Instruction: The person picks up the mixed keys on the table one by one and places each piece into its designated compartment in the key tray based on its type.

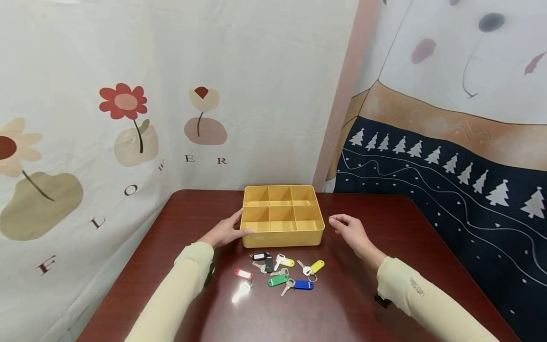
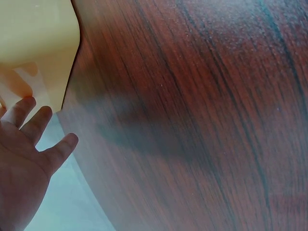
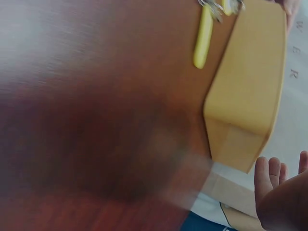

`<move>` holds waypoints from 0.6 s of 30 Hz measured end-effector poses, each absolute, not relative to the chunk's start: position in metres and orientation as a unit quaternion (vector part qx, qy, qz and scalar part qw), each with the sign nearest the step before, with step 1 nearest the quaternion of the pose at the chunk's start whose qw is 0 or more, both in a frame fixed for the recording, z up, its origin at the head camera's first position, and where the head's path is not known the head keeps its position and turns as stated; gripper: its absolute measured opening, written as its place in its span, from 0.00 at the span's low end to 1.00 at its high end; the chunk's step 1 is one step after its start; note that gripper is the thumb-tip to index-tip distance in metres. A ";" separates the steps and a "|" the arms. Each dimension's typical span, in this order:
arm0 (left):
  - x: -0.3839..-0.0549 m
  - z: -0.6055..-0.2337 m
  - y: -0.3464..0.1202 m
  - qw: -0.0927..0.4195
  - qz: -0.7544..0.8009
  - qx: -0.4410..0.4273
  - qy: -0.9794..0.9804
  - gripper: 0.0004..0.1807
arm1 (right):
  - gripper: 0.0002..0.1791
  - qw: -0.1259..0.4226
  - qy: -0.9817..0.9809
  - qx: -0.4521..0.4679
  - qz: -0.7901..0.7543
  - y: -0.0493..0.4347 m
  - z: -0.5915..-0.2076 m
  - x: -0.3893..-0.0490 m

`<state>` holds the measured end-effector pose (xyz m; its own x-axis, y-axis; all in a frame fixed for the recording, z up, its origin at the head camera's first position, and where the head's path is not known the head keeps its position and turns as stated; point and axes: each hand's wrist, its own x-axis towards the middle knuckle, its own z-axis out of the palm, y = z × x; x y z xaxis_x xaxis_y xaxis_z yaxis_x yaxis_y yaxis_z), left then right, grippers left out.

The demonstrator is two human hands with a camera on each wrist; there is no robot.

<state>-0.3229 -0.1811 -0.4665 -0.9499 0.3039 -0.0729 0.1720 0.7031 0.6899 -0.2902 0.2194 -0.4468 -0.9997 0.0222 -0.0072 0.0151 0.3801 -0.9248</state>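
Note:
A yellow box (image 1: 282,239) divided into compartments stands toward the back of the table, its compartments bare. My left hand (image 1: 226,232) is at its left side, thumb by the front corner and fingers along the side wall. In the left wrist view those fingers (image 2: 60,149) are spread and straight beside the box. To the right of the box is my right hand (image 1: 351,232), apart from it, with fingers loosely bent and nothing in them. Keys with tags lie in front of the box: red (image 1: 243,274), black (image 1: 268,263), green (image 1: 278,280), blue (image 1: 303,285) and yellow (image 1: 317,267).
The reddish-brown table (image 1: 363,304) ends at the back against a pale curtain (image 1: 273,95) printed with flowers. A dark blue cloth (image 1: 448,199) with white trees hangs on the right. Light glares off the tabletop near the red tag.

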 end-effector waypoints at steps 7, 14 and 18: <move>-0.324 -0.467 -0.182 0.094 0.363 0.134 0.917 0.54 | 0.18 -0.001 -0.838 0.003 0.546 0.220 -0.460 -0.267; -0.324 -0.468 -0.181 0.095 0.367 0.131 0.916 0.55 | 0.15 -0.005 -0.848 0.035 0.528 0.218 -0.474 -0.248; -0.325 -0.468 -0.180 0.091 0.372 0.132 0.914 0.55 | 0.11 0.009 -0.859 0.068 0.507 0.216 -0.484 -0.239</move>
<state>-0.3248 -0.1801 -0.4681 -0.9484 0.3096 -0.0690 0.1735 0.6886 0.7041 -0.2393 0.2160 -0.4835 -0.9906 -0.1074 0.0850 -0.1263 0.4762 -0.8702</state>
